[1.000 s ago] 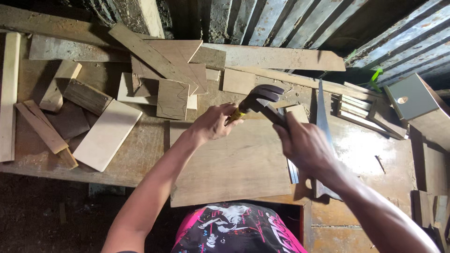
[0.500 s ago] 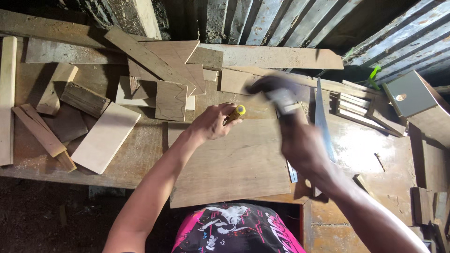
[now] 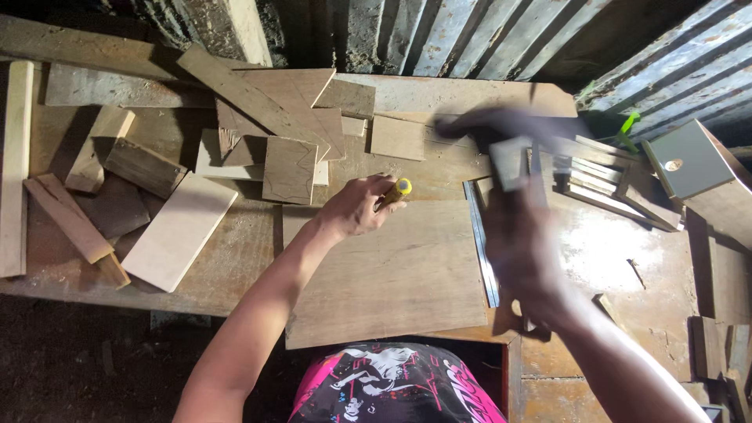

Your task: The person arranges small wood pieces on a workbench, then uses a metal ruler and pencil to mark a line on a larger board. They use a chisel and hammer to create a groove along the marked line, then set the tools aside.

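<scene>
My left hand [image 3: 356,207] grips a small yellow-handled tool [image 3: 397,189] at the far edge of a large flat wooden board [image 3: 392,274] lying on the workbench. My right hand [image 3: 521,251] is blurred with motion and holds a claw hammer [image 3: 501,129]. The hammer's dark head is raised above the bench, to the right of the yellow tool and apart from it. A metal ruler [image 3: 479,243] lies along the board's right edge, partly hidden by my right hand.
Several wood offcuts lie at the left, among them a pale plank [image 3: 176,231]. More cut pieces [image 3: 274,117] are piled at the back. A grey box [image 3: 689,160] sits at the far right. A corrugated metal wall [image 3: 439,31] runs behind the bench.
The hammer head was down at the yellow tool a second ago and has swung up and to the right. My left hand has stayed in place.
</scene>
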